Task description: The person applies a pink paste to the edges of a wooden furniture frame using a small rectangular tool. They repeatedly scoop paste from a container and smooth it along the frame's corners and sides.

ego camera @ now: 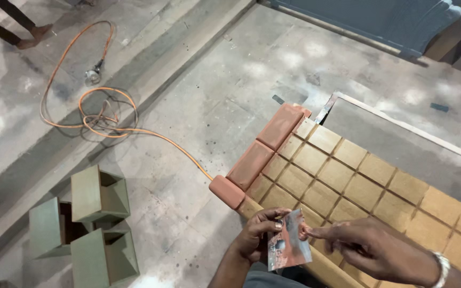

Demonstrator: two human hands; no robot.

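- head cam, looking down: left hand (pixel 257 234) has a small sheet of sandpaper (pixel 289 242) pinched, thumb + fingers (pixel 274 214) closed on its top left edge. Sheet looks worn, reddish dust on the face, hangs roughly upright in front of the person.
- right hand (pixel 372 250) is just beside it, index finger stretched out w/ the tip touching the sheet's upper right edge. Other fingers loosely curled, not gripping anything afaict. Metal watch band (pixel 442 266) on that wrist.
- sandpaper sits over the near edge of a wooden panel (pixel 348 181), tan, cut w/ a grid of grooves into squares. Can't tell if the paper touches the wood or is held just above it.
- along the panel's left edge: raised rim blocks (pixel 265 146) coated reddish-brown, plus a rounded corner piece (pixel 227 191) in the same colour at the near end.
- far side of the panel there's a flat grey board (pixel 401 149) w/ a pale edge strip.
- concrete floor (pixel 204 96), dusty. Orange cable (pixel 97 114) coiled up on it, one end runs towards the red corner piece.
- bottom left: three green box-like pieces (pixel 89 224) w/ open sides, clustered together.
- top left corner: someone else's legs and foot (pixel 22 32), well apart from the hands.
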